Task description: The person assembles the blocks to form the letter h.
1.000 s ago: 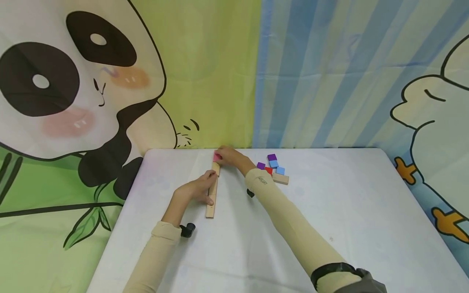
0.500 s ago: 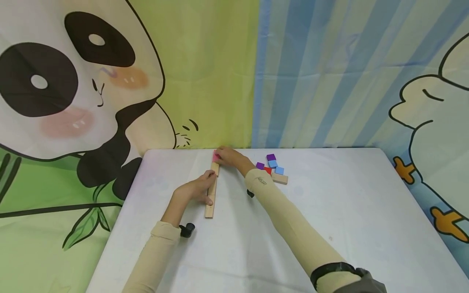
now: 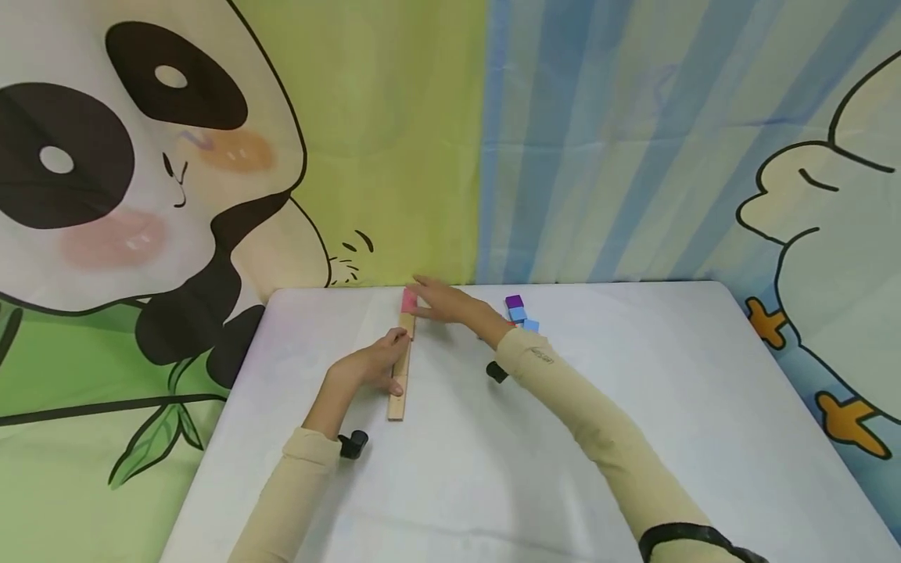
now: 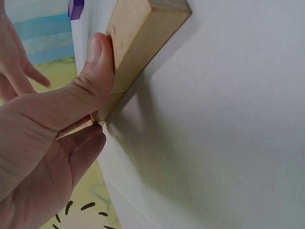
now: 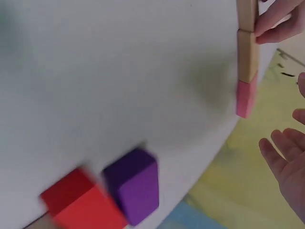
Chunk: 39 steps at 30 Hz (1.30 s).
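A straight row of wooden blocks (image 3: 399, 367) runs away from the person on the table, with a pink block (image 3: 408, 300) at its far end. My left hand (image 3: 369, 363) lies along the left side of the row, its thumb and fingertips touching the plain blocks at separate spots. The left wrist view shows that thumb (image 4: 97, 67) laid against a block's side. Beside the pink block is my right hand (image 3: 446, 301), fingers spread and holding nothing. In the right wrist view, the right fingers (image 5: 290, 143) appear apart from the pink block.
Loose coloured blocks sit right of the row: a purple block (image 3: 515, 301), blue blocks (image 3: 517, 314), and, close in the right wrist view, a red block (image 5: 86, 202). My right forearm (image 3: 591, 414) partly covers this group. A printed cloth (image 3: 394, 156) hangs behind the table's back edge.
My right hand has loosened from the pink block, its fingers spreading and its wrist shifting slightly right. The left hand stays against the row. The head view has turned slightly right.
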Motion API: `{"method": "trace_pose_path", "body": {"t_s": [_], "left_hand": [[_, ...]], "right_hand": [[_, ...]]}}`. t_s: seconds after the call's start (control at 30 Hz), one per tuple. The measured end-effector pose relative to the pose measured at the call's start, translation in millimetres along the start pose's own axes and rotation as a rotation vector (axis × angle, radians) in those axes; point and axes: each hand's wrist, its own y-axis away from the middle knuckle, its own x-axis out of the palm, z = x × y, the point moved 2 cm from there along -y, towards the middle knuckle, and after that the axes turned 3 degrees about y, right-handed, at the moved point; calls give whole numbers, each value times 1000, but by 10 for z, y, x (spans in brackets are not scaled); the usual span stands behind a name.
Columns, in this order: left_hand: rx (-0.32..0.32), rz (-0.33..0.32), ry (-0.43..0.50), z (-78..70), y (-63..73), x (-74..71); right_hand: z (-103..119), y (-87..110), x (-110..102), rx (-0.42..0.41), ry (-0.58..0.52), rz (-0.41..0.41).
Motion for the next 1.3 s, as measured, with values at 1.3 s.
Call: {"method": "trace_pose_path", "body": {"t_s": [1.3], "left_hand": [[23, -11, 2, 35, 32, 17]], "right_hand": [[-837, 2106, 482, 194, -71, -255]]}}
